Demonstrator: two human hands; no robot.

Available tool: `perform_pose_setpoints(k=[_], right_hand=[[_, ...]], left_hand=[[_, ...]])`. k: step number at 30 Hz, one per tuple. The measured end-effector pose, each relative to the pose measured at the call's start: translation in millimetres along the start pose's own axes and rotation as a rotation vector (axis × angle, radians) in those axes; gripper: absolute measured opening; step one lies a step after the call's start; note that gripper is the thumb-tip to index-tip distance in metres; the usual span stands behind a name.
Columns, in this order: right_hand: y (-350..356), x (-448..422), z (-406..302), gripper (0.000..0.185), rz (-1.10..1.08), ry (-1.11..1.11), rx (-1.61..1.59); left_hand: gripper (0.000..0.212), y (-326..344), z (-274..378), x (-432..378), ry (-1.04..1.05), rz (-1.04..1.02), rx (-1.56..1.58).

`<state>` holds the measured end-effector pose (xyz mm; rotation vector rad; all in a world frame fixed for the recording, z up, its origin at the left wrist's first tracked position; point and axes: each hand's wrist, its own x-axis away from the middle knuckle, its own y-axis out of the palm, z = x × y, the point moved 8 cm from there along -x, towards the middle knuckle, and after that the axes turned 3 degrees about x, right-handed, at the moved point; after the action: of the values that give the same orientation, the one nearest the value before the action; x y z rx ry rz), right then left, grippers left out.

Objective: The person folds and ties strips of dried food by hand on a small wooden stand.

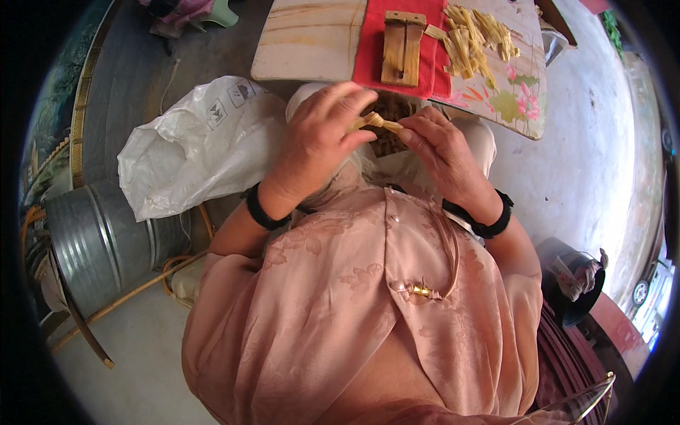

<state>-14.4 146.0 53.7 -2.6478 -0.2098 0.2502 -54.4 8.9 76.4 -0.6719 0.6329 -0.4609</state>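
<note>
My right hand [438, 151] pinches one end of a knotted, yellowish flat strip [375, 120] between thumb and fingers. On the strip's other side is my left hand [324, 133], slightly blurred, its thumb and fingers spread apart around the strip's left end. The knot lies in the gap between both hands, above my lap. Below it, partly hidden by the hands, many brownish pieces [392, 109] lie between my knees. Just beyond the hands, a grooved wooden block [401, 50] with a crosspiece rests on a red cloth [371, 58].
The table [305, 42] carries a pile of loose yellowish strips [473, 40] at its right. A white plastic sack [196, 154] lies left of my legs, near a ribbed metal drum [106, 239] and a long pole [127, 300]. A dark bucket [579, 289] stands at right.
</note>
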Motion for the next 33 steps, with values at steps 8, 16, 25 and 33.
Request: perform_pose_setpoints(k=[8, 16, 25, 33], right_hand=[[30, 8, 14, 0.015, -0.159, -0.066, 0.004], [24, 45, -48, 0.019, -0.599, -0.048, -0.090], [15, 22, -28, 0.015, -0.383, -0.125, -0.069], [-1, -34, 66, 0.022, 0.054, 0.315, -0.398]], left_hand=[[0.004, 32, 19, 16, 0.156, -0.428, -0.240], [0.021, -11, 77, 28, 0.377, -0.634, -0.242], [0.023, 0, 25, 12, 0.238, -0.483, -0.091], [0.015, 61, -71, -38, -0.344, -0.148, 0.696]])
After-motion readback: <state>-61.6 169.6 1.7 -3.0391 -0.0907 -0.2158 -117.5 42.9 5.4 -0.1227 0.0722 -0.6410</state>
